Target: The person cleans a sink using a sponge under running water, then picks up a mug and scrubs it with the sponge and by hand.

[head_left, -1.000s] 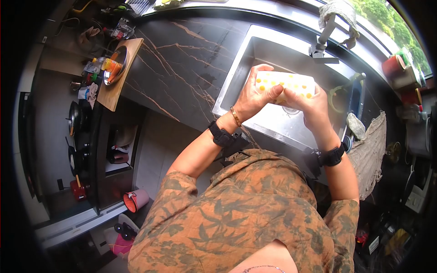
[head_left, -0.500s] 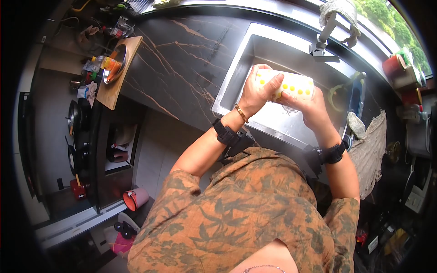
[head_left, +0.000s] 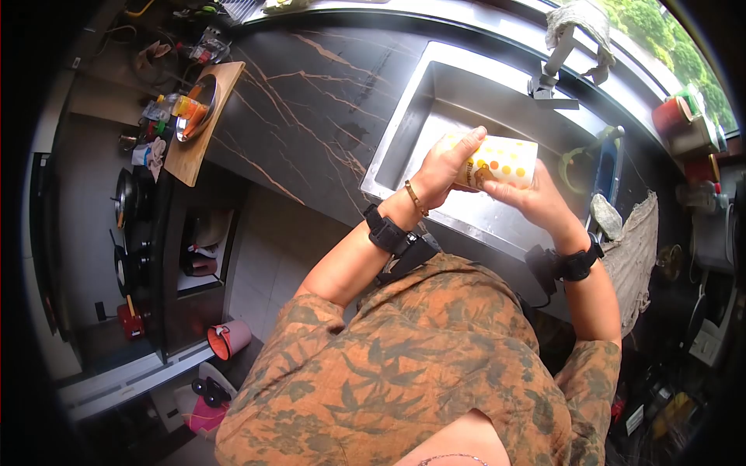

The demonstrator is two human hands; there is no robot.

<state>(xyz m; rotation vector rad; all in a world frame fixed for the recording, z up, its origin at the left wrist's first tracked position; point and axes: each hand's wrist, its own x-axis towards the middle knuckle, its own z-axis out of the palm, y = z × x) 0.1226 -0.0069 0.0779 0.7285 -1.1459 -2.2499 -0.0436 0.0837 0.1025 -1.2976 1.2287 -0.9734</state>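
Note:
A white cylindrical container with yellow and orange dots (head_left: pixel 509 159) lies on its side between both hands, above the steel sink (head_left: pixel 466 97). My left hand (head_left: pixel 444 167) wraps round its left end, the thumb along the top. Round the right end is my right hand (head_left: pixel 536 198), with its thumb on the near side. Some lettering and a brown figure show beside the thumbs. Most of the fingers are hidden behind the container.
Beyond the sink stands the faucet (head_left: pixel 548 78) with a cloth (head_left: pixel 579 23) over it. A beige cloth (head_left: pixel 629 256) hangs at the right edge. On the left, a wooden board (head_left: pixel 190 159) holds a metal pan. A pink bucket (head_left: pixel 231 339) is on the floor.
The container has been turned in my hands, so lettering and a brown figure now show. It has moved slightly nearer to me, and my left hand has shifted with it.

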